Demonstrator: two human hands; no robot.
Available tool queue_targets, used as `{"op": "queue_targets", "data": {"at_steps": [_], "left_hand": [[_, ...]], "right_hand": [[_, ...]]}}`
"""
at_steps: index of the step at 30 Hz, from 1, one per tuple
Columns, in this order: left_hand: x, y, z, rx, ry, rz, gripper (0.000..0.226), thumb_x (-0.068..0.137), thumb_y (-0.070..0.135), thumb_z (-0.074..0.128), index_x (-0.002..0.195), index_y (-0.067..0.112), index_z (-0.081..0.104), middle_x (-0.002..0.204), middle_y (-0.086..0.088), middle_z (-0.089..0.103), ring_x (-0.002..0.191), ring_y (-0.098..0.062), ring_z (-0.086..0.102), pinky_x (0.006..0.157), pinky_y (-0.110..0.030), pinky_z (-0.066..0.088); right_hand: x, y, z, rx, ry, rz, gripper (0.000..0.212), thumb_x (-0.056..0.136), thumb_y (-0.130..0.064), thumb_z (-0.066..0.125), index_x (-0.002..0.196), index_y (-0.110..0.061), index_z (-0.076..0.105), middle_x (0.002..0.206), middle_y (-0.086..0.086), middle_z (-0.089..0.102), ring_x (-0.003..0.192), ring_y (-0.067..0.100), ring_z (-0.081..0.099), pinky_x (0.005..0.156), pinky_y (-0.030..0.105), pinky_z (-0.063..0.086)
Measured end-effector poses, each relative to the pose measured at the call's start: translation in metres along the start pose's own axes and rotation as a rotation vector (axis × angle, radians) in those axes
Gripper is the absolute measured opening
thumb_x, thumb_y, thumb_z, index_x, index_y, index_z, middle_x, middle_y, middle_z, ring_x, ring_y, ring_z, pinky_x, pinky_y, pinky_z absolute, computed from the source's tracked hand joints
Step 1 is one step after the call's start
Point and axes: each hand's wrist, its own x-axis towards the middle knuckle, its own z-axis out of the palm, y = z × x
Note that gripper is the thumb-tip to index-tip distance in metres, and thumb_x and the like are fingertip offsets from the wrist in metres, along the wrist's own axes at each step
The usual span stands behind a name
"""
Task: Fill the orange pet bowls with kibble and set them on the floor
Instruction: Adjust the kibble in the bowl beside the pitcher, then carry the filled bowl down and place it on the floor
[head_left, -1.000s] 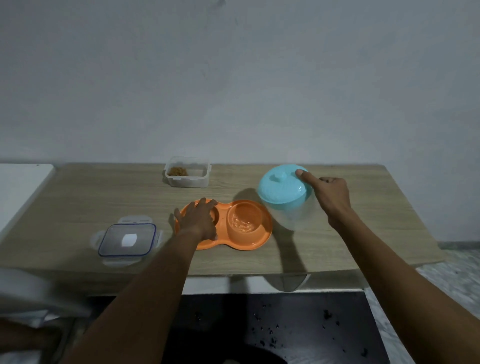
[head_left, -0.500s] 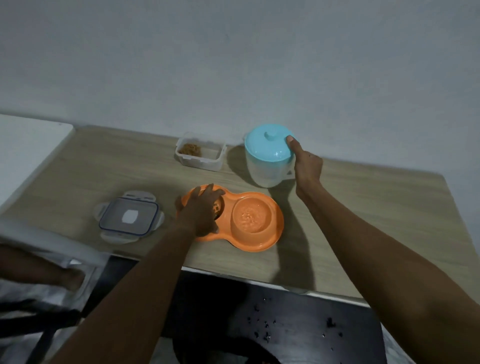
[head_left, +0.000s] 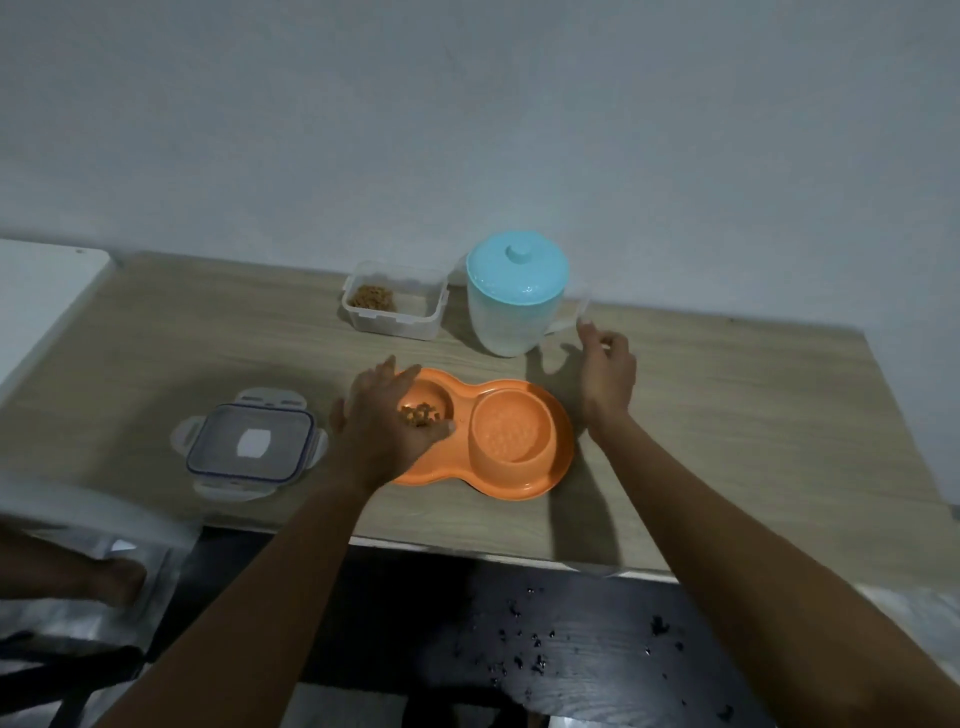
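An orange double pet bowl (head_left: 519, 480) lies on the wooden table (head_left: 727, 415). Its left cup holds a small heap of brown kibble (head_left: 420, 414); its right cup looks wet or shiny inside. My left hand (head_left: 382, 423) rests flat on the bowl's left end, fingers spread over the rim. Just right of the bowl, my right hand (head_left: 608, 376) hovers with fingers loosely curled, holding nothing. A clear jug with a turquoise lid (head_left: 511, 296) stands behind the bowl, beside my right hand. A clear tub with some kibble (head_left: 392, 301) sits left of the jug.
The tub's clip lid (head_left: 249, 444) lies on the table left of the bowl. A white surface (head_left: 47, 291) adjoins the table at the left. A dark floor with scattered crumbs (head_left: 545, 649) lies below the table's front edge. A bare foot (head_left: 111, 579) shows at the lower left.
My right hand set the turquoise-lidded jug down behind the bowl, let go of it and drew back toward the bowl. My left hand stayed on the bowl's left end.
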Motion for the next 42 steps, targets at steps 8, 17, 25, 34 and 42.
{"op": "queue_targets", "data": {"at_steps": [8, 17, 25, 34, 42], "left_hand": [[-0.007, -0.027, -0.027, -0.151, 0.021, -0.218, 0.038, 0.093, 0.035, 0.061, 0.121, 0.011, 0.07, 0.119, -0.017, 0.07, 0.111, -0.036, 0.064, 0.092, -0.039, 0.049], [-0.008, -0.023, -0.033, -0.247, 0.022, -0.253, 0.037, 0.091, 0.034, 0.062, 0.124, 0.019, 0.07, 0.122, -0.012, 0.07, 0.114, -0.034, 0.062, 0.095, -0.036, 0.048], [-0.048, 0.016, -0.035, -0.317, 0.11, -0.227, 0.038, 0.089, 0.04, 0.06, 0.124, 0.028, 0.069, 0.124, -0.008, 0.07, 0.115, -0.033, 0.061, 0.096, -0.037, 0.047], [-0.129, 0.155, 0.006, -0.405, 0.179, -0.166, 0.036, 0.086, 0.04, 0.065, 0.12, 0.029, 0.072, 0.123, -0.004, 0.071, 0.118, -0.033, 0.059, 0.1, -0.036, 0.044], [-0.224, 0.319, 0.088, -0.531, 0.185, -0.142, 0.038, 0.081, 0.043, 0.069, 0.116, 0.029, 0.074, 0.122, -0.001, 0.071, 0.118, -0.03, 0.061, 0.101, -0.034, 0.045]], "right_hand": [[-0.084, 0.063, -0.012, -0.262, -0.09, 0.127, 0.05, 0.091, -0.049, 0.053, 0.129, -0.019, 0.066, 0.131, 0.014, 0.063, 0.111, 0.034, 0.062, 0.094, 0.043, 0.049], [-0.094, 0.055, -0.018, -0.115, -0.061, 0.189, 0.045, 0.091, -0.04, 0.064, 0.126, -0.013, 0.071, 0.121, 0.009, 0.072, 0.112, 0.03, 0.064, 0.101, 0.046, 0.052], [-0.106, 0.062, -0.068, 0.08, -0.029, 0.206, 0.058, 0.086, -0.039, 0.073, 0.136, -0.01, 0.065, 0.128, 0.008, 0.069, 0.116, 0.027, 0.064, 0.106, 0.049, 0.051], [-0.103, 0.079, -0.234, 0.2, 0.041, 0.175, 0.063, 0.077, -0.043, 0.075, 0.132, -0.012, 0.067, 0.122, 0.009, 0.072, 0.112, 0.031, 0.067, 0.1, 0.054, 0.055], [-0.079, 0.112, -0.444, 0.217, 0.082, 0.107, 0.076, 0.056, -0.055, 0.074, 0.122, -0.017, 0.071, 0.116, 0.008, 0.075, 0.11, 0.029, 0.069, 0.098, 0.053, 0.057]]}}
